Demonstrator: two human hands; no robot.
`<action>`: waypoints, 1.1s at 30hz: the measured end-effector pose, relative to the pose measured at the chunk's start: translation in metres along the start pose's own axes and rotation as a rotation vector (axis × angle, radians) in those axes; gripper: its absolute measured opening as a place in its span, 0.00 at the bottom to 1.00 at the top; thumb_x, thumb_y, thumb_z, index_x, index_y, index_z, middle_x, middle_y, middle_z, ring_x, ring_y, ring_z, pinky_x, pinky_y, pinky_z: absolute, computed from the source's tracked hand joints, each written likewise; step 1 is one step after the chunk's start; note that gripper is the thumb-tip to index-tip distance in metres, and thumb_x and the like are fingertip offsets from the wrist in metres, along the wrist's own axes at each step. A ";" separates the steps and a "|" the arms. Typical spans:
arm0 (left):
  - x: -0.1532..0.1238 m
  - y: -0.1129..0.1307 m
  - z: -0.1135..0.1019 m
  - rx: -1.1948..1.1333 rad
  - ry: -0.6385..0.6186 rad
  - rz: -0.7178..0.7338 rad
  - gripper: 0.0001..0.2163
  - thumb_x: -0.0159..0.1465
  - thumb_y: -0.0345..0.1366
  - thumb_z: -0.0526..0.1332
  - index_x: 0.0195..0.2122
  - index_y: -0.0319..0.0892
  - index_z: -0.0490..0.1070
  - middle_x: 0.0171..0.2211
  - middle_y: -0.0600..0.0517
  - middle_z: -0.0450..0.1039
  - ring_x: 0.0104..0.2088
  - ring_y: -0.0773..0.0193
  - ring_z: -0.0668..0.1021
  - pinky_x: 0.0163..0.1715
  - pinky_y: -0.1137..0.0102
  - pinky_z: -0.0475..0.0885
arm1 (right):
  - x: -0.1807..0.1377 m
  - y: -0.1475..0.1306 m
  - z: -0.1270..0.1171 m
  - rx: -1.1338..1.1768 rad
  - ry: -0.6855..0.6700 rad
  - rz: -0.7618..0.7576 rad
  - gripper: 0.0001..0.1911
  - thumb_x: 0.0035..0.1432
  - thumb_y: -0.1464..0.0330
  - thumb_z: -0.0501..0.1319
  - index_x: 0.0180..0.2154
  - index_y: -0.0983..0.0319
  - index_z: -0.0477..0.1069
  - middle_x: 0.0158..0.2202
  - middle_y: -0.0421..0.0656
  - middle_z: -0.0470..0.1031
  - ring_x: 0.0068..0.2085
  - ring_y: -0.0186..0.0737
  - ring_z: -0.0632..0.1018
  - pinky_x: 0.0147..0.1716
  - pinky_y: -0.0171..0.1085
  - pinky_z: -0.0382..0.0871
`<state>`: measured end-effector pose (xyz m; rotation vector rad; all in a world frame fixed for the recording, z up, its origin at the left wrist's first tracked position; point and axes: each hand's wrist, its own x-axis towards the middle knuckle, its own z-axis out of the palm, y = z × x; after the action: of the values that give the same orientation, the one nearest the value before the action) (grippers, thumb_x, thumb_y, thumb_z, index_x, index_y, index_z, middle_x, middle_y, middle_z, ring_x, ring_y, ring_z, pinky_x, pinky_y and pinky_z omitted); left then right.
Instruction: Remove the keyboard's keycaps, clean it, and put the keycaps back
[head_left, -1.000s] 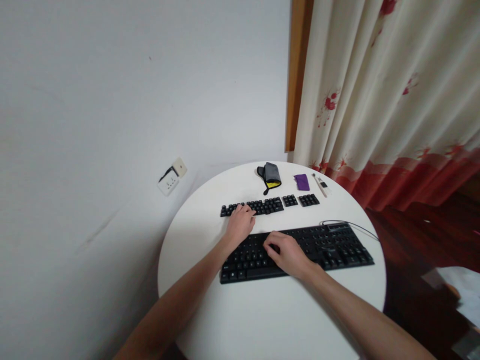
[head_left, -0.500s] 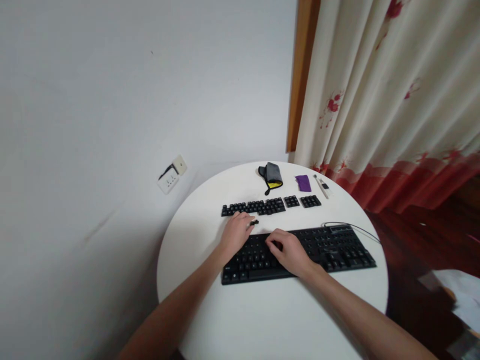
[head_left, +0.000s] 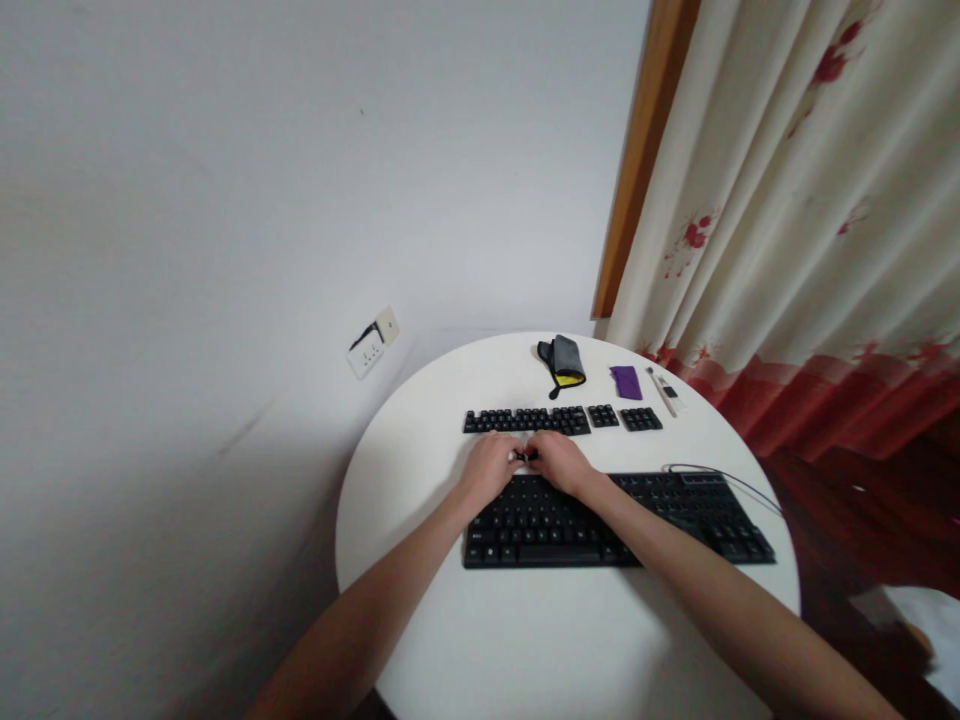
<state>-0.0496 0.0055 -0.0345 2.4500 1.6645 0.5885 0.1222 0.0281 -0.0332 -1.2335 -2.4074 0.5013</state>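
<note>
A black keyboard (head_left: 570, 552) with its keys in place lies across the white round table. Just beyond its far left edge, my left hand (head_left: 491, 468) and my right hand (head_left: 561, 463) meet at the fingertips. Pinched between them are small black keycaps (head_left: 528, 457), partly covered by the fingers. Both hands are closed, and the right wrist passes over the keyboard. Behind the hands stands a long block of loose keycaps (head_left: 525, 420) in tight rows. To its right are a small keycap group (head_left: 603, 415) and another one (head_left: 641, 419).
At the table's back lie a folded grey cloth (head_left: 568, 356) with yellow lining, a purple cloth (head_left: 627, 382) and a thin brush-like tool (head_left: 662, 390). A cable (head_left: 739, 482) curves off the keyboard's right. Wall sockets (head_left: 366, 354) and a floral curtain (head_left: 750, 250) border the table.
My right hand has moved from above the keyboard, away from me, to join the left at the small keycaps. The whole view has shifted slightly.
</note>
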 end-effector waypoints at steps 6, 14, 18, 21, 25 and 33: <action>-0.005 0.004 -0.010 -0.156 0.050 -0.006 0.06 0.57 0.33 0.69 0.36 0.45 0.79 0.36 0.53 0.80 0.39 0.59 0.77 0.43 0.67 0.69 | -0.014 0.002 -0.014 0.476 0.045 0.096 0.06 0.59 0.71 0.58 0.38 0.64 0.73 0.30 0.43 0.78 0.32 0.38 0.79 0.34 0.36 0.70; -0.012 0.032 -0.029 -0.415 0.081 0.066 0.05 0.59 0.35 0.68 0.36 0.45 0.80 0.35 0.53 0.79 0.35 0.63 0.77 0.39 0.69 0.69 | -0.062 -0.001 -0.042 1.110 0.137 0.294 0.19 0.48 0.59 0.68 0.39 0.64 0.73 0.32 0.43 0.79 0.31 0.36 0.77 0.36 0.38 0.71; -0.024 0.050 -0.032 -0.500 0.042 0.082 0.06 0.59 0.32 0.66 0.37 0.46 0.80 0.37 0.54 0.80 0.38 0.63 0.77 0.43 0.69 0.70 | -0.078 0.003 -0.040 0.923 0.234 0.274 0.19 0.49 0.62 0.68 0.42 0.64 0.71 0.29 0.41 0.78 0.31 0.38 0.78 0.37 0.39 0.71; -0.036 0.060 -0.030 -0.495 -0.034 0.060 0.08 0.58 0.32 0.66 0.38 0.47 0.80 0.38 0.54 0.80 0.37 0.62 0.77 0.41 0.69 0.71 | -0.090 0.006 -0.035 0.849 0.242 0.248 0.15 0.54 0.63 0.63 0.43 0.62 0.67 0.29 0.40 0.77 0.32 0.39 0.79 0.36 0.39 0.72; -0.048 0.066 -0.021 -0.444 -0.114 0.049 0.08 0.57 0.33 0.67 0.38 0.48 0.80 0.38 0.55 0.80 0.33 0.63 0.76 0.39 0.68 0.70 | -0.103 0.006 -0.028 0.753 0.253 0.236 0.09 0.56 0.66 0.61 0.39 0.62 0.69 0.32 0.42 0.77 0.36 0.40 0.79 0.38 0.38 0.71; -0.048 0.061 -0.009 -0.387 -0.160 0.134 0.04 0.61 0.34 0.64 0.31 0.47 0.80 0.36 0.54 0.81 0.36 0.63 0.78 0.45 0.65 0.66 | -0.113 -0.001 -0.027 0.559 0.196 0.110 0.08 0.54 0.74 0.63 0.37 0.61 0.78 0.36 0.44 0.75 0.35 0.38 0.75 0.35 0.37 0.69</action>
<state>-0.0156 -0.0626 -0.0188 2.2673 1.2034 0.6417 0.1949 -0.0618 -0.0292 -1.0988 -1.8595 0.9581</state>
